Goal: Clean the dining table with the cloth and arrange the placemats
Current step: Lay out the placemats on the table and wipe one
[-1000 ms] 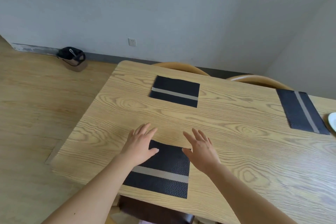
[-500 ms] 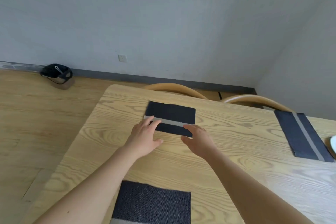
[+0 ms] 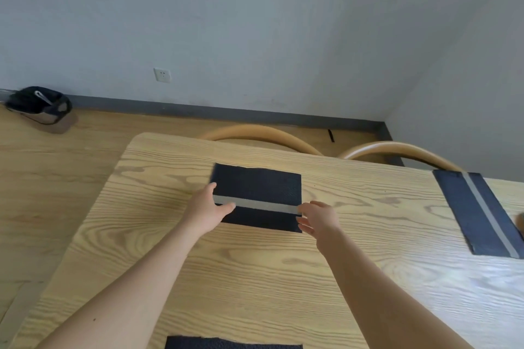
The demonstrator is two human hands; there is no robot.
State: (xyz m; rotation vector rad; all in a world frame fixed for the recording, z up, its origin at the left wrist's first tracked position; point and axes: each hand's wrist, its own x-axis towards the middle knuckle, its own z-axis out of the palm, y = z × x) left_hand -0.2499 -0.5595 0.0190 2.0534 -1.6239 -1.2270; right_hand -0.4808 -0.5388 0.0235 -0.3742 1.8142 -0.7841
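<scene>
Both of your hands are sitting at the far placemat [image 3: 258,193], which is lying flat on the wooden table [image 3: 255,278] near its far edge, with its grey stripe running left to right. Your left hand [image 3: 205,208] is resting against the mat's left edge, fingers lying straight along it and thumb stretching over the end of the stripe; it is not gripping anything. Your right hand [image 3: 319,218] is touching the mat's right edge beside the stripe's other end, fingers spread and relaxed, holding nothing. A second placemat [image 3: 476,212] is lying well apart to the right, at an angle. A third placemat [image 3: 232,346] is just showing at the near side, between your forearms. Two chair backs [image 3: 255,133] are standing just behind the table.
</scene>
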